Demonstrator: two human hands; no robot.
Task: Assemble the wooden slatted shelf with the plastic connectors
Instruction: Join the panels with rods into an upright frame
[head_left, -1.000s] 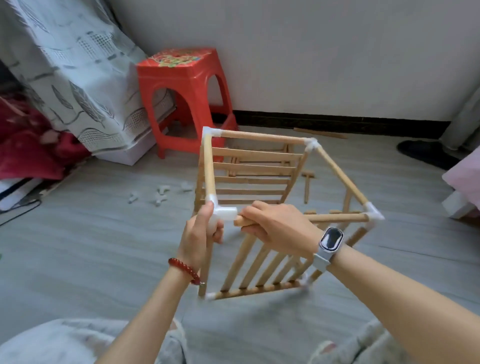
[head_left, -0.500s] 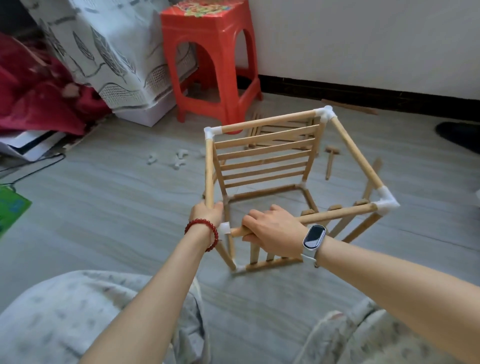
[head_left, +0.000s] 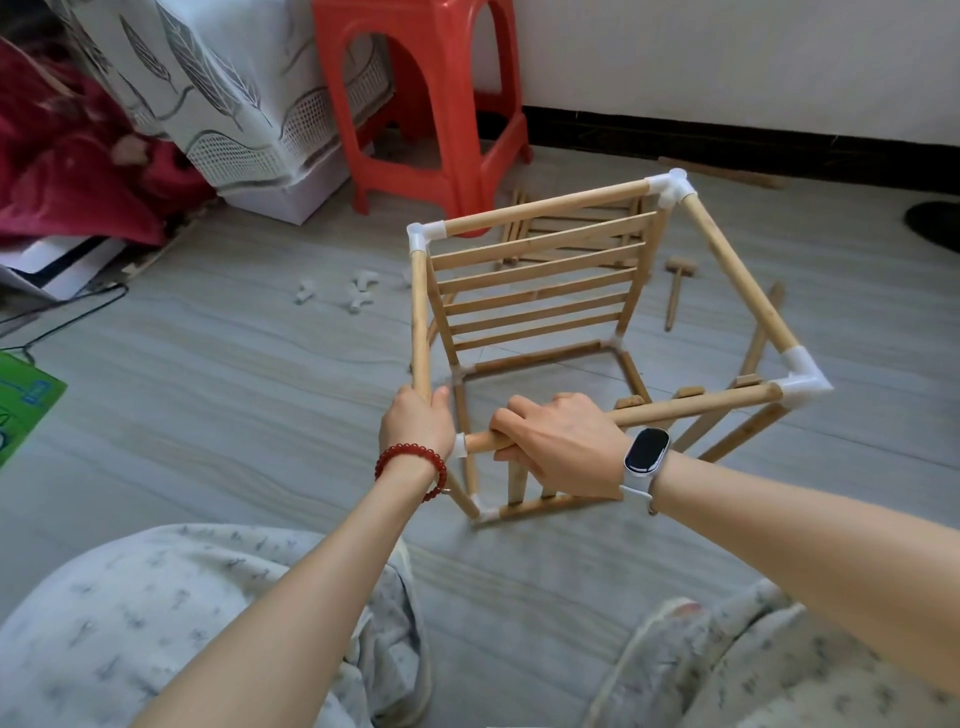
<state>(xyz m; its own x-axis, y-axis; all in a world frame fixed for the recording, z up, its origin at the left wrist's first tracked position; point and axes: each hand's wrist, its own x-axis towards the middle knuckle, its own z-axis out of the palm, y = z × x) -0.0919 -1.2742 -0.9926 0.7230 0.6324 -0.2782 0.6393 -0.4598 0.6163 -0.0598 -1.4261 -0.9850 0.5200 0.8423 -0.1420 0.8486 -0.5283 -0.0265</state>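
The shelf frame (head_left: 571, 332) is stood on the floor just in front of the red stool (head_left: 415, 104). Left hand (head_left: 415, 423) is wrapped round the corner rod, prob. to steady it; right hand (head_left: 561, 441) is closed on the near rod (head_left: 696, 405), presumably pressed toward the connector (head_left: 460, 447). That rod's long axis runs left-right w/ its left end at the connector.

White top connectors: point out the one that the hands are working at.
The near-left connector, mostly hidden behind the left hand, with the right hand gripping the rod entering it. The other three top corners stand untouched.
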